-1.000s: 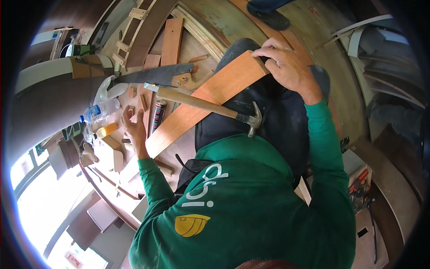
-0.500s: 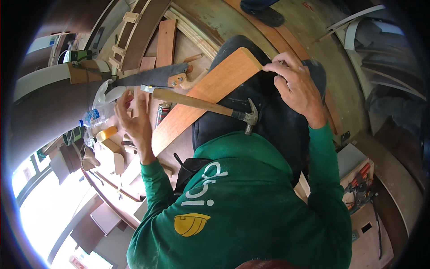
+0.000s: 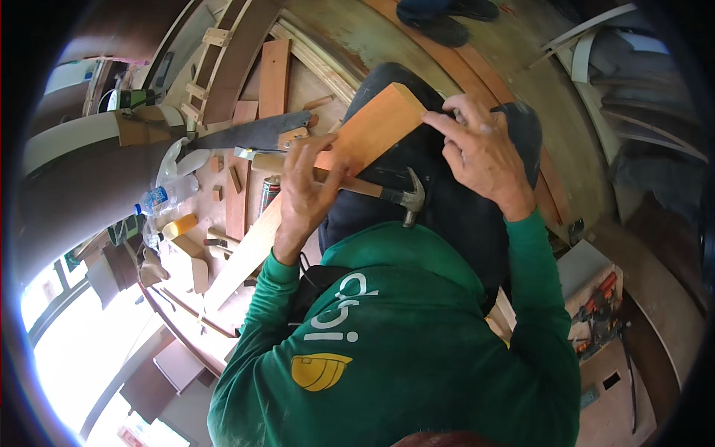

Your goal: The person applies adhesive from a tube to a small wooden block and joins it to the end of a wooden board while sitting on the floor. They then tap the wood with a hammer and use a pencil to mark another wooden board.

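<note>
A reddish-brown wooden plank (image 3: 383, 127) lies slanting across my lap, its far end beside my right hand (image 3: 484, 153). The index finger of that hand stretches to the corner of the plank's end, with the other fingers partly bent. My left hand (image 3: 305, 190) is over the plank and the wooden handle of a claw hammer (image 3: 410, 197). Its fingers are apart, hiding part of the handle; no grip on it shows. The hammer lies across the plank, head toward my right. A handsaw (image 3: 257, 132) lies just beyond, its grip partly hidden by the plank and my left hand.
On the left are a plastic water bottle (image 3: 153, 200), a yellow bottle (image 3: 180, 226), a dark can (image 3: 269, 192) and small wood blocks (image 3: 216, 164). A tool box (image 3: 596, 298) stands at the right. Another person's shoe (image 3: 439, 26) shows at the far side.
My left hand has moved right, from beside the hammer's handle end to over the handle and plank. My right hand has shifted slightly left, its fingers changing pose at the plank's end.
</note>
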Demonstrator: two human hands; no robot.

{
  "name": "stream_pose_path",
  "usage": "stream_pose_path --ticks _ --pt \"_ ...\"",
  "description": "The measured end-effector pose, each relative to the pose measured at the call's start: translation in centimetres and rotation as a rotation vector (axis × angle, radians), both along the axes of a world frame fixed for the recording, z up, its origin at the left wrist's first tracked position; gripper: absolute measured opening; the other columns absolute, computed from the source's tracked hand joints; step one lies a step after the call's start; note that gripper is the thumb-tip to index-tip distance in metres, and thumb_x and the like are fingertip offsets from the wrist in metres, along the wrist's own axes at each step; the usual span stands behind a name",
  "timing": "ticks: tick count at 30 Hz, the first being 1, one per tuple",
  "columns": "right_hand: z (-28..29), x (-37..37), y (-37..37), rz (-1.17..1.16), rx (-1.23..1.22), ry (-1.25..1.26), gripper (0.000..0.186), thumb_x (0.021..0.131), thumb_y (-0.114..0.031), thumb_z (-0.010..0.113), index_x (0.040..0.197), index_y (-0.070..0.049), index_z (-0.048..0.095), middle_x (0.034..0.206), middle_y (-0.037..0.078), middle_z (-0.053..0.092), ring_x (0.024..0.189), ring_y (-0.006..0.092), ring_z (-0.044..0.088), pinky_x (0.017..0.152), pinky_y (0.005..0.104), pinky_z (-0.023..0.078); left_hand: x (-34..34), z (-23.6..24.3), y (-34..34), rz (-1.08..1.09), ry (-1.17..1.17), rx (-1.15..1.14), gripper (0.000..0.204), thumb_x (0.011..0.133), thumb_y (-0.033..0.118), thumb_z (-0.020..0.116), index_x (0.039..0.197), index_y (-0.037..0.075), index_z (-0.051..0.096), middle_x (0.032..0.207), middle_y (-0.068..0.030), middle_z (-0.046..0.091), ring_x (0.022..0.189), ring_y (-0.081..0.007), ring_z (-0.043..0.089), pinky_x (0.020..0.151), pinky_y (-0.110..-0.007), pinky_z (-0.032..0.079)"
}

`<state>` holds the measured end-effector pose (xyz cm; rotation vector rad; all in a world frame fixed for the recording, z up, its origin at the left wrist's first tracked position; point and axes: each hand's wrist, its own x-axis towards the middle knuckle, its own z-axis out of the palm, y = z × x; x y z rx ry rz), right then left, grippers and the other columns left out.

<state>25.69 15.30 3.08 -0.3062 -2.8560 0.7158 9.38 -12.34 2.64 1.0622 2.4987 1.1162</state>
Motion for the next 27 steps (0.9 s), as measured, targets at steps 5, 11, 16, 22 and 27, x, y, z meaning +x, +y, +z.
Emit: stream_pose_path --ticks 5,11,16,22,27 --pt "-1.0 0.6 0.4 -0.07 0.153 -0.047 0.03 0.093 -0.012 0.07 0.122 -0.014 0.074 0.132 0.008 0.061 0.126 0.0285 0.062 0.093 0.0536 0.048 0.0 -0.2 -0.2 -0.073 0.098 0.026 0.043 0.09 0.012 0.087 0.13 0.003 0.072 0.113 -0.0164 0.069 0.098 -0.0362 0.068 0.087 -0.047 0.058" --pt "-0.9 -1.5 2.1 -0.168 -0.22 0.072 0.034 0.097 -0.007 0.062 0.127 -0.014 0.075 0.125 0.009 0.063 0.11 0.0263 0.067 0.087 0.0448 0.051 -0.5 0.3 -0.9 -0.096 0.028 0.113 0.045 0.093 0.006 0.085 0.134 -0.001 0.069 0.116 -0.0148 0.066 0.083 -0.0223 0.077 0.075 -0.035 0.062" --pt "1.2 -7.3 1.6 -0.138 -1.594 0.073 0.041 0.1 -0.012 0.056 0.135 0.0 0.074 0.119 0.003 0.067 0.1 0.0124 0.062 0.083 0.0304 0.051 -0.4 1.1 -3.1 -0.094 0.184 0.255 0.045 0.089 0.003 0.089 0.129 -0.002 0.07 0.115 -0.0167 0.069 0.098 -0.0305 0.074 0.084 -0.043 0.06" --pt "1.1 -12.1 1.7 -0.112 -1.693 -0.173 0.047 0.1 -0.015 0.054 0.142 0.003 0.068 0.119 0.003 0.068 0.1 0.0113 0.062 0.082 0.0288 0.052 -0.3 1.2 -8.2 0.204 0.303 0.305 0.041 0.09 0.005 0.09 0.125 0.0 0.069 0.115 -0.0181 0.071 0.102 -0.0319 0.071 0.088 -0.042 0.059" --pt "0.8 -15.6 1.3 -0.092 -1.615 -0.296 0.047 0.101 -0.018 0.056 0.143 0.001 0.068 0.12 0.001 0.068 0.099 0.0105 0.062 0.081 0.0282 0.051 -0.4 -1.4 -12.9 0.516 0.227 0.271 0.04 0.092 0.004 0.087 0.128 0.0 0.069 0.113 -0.0155 0.069 0.097 -0.027 0.069 0.085 -0.04 0.058"
